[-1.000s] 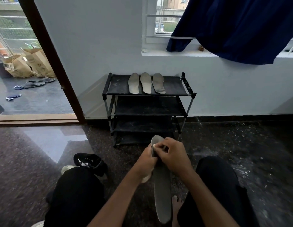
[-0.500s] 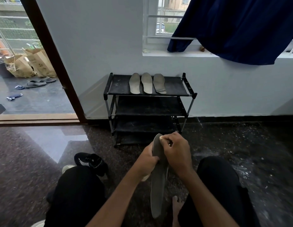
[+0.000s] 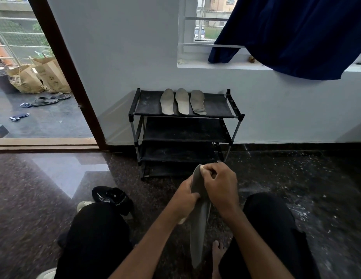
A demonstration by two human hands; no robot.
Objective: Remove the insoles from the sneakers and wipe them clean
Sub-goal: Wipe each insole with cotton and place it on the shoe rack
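Grip first: your left hand (image 3: 184, 195) is wrapped round the upper part of the grey insole (image 3: 198, 228), fingers curled on it from the left. The piece stands nearly upright between your knees, its lower end hanging near your bare foot. Held that way it is steady, which leaves the other hand free to work. Your right hand (image 3: 221, 188) sits at the top end, fingers bent and pinched on the tip. A pale scrap (image 3: 201, 168) shows at the fingertips, probably the wipe, though it is too small to be sure. By that, you seem to be cleaning the end of this one.

Three insoles (image 3: 182, 101) lie side by side on the top shelf of the shoe rack (image 3: 215, 105) against the wall, up off the gritty floor (image 3: 296, 178). It is a sensible spot for finished pieces to stay clean. That suggests the job is close to done. A black sneaker (image 3: 112, 198) lies on the floor just beside your left knee, within easy reach. Hold firm with the left: the insole looks thin and would likely bend if you press hard at the tip.
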